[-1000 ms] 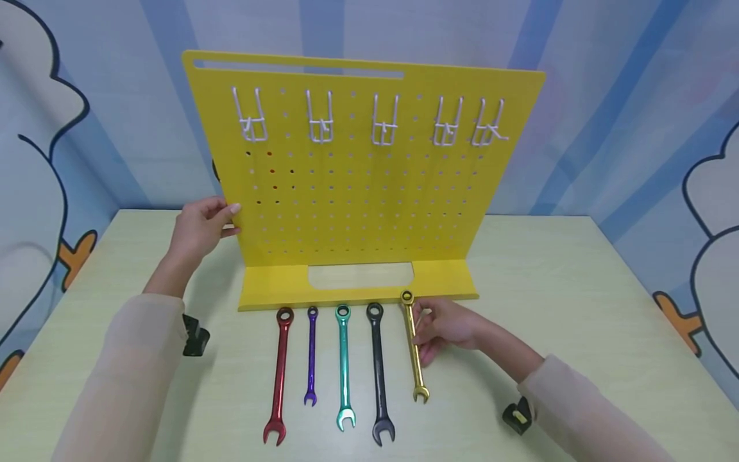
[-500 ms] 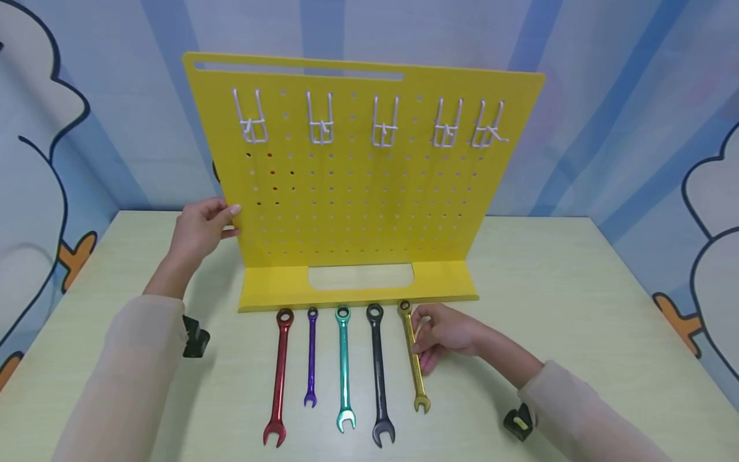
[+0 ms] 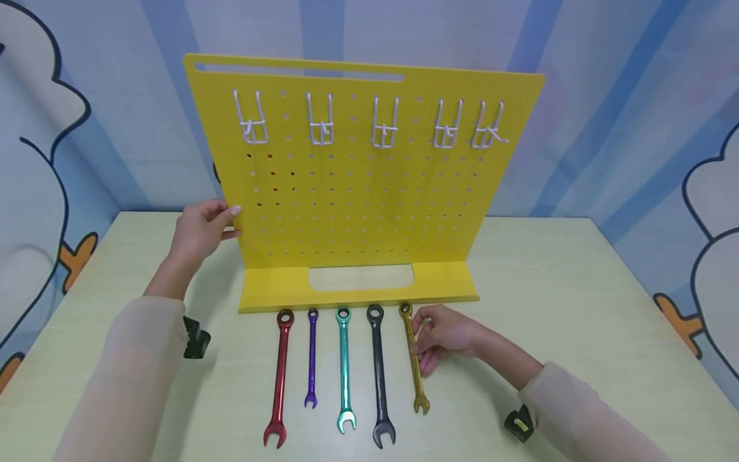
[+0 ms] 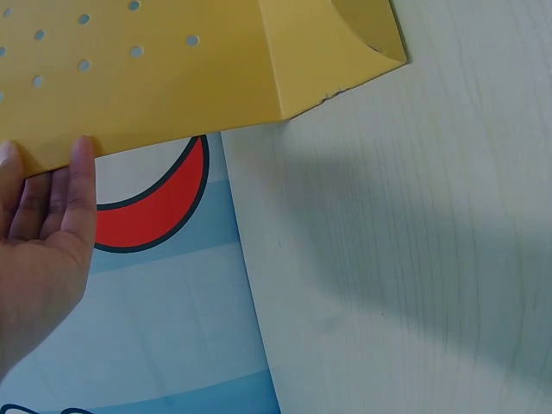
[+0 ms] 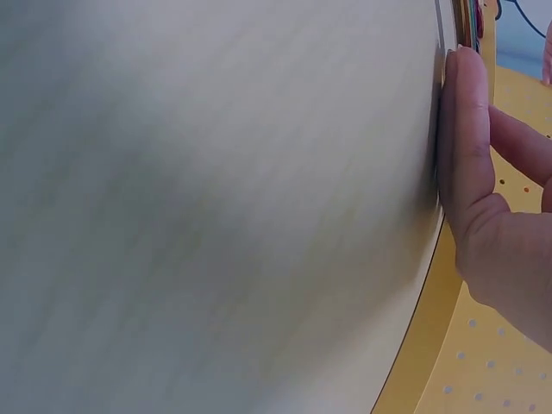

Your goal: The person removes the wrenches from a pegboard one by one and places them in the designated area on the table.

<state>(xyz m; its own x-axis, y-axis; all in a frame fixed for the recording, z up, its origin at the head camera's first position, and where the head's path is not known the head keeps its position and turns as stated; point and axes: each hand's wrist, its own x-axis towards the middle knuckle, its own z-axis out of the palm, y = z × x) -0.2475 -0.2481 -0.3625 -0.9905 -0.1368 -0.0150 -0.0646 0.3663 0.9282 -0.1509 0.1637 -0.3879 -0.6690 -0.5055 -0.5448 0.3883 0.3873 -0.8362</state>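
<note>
My left hand point(image 3: 199, 232) pinches the left edge of a yellow pegboard point(image 3: 358, 224), thumb on the front face; the left wrist view also shows this hand point(image 4: 52, 224) at the board's edge. With its thumb and fingers, my right hand point(image 3: 450, 333) holds a gold combination wrench point(image 3: 414, 359) by the shank, low at the tabletop. To its left lie a black wrench point(image 3: 378, 372), a teal wrench point(image 3: 344, 366), a purple wrench point(image 3: 312, 359) and a red wrench point(image 3: 281, 366), ring ends toward the board. In the right wrist view, the right hand point(image 5: 496, 207) hides most of the gold wrench.
Several white wire hooks, such as the middle hook point(image 3: 383, 125), hang in a row high on the pegboard. The board's base flange point(image 3: 277, 292) rests on the pale wooden table point(image 3: 548, 289), just behind the wrenches. A blue patterned backdrop point(image 3: 577, 128) stands behind.
The gold wrench has come down toward the near side with my right hand, into line with the other wrenches. My left hand stays at the board's edge.
</note>
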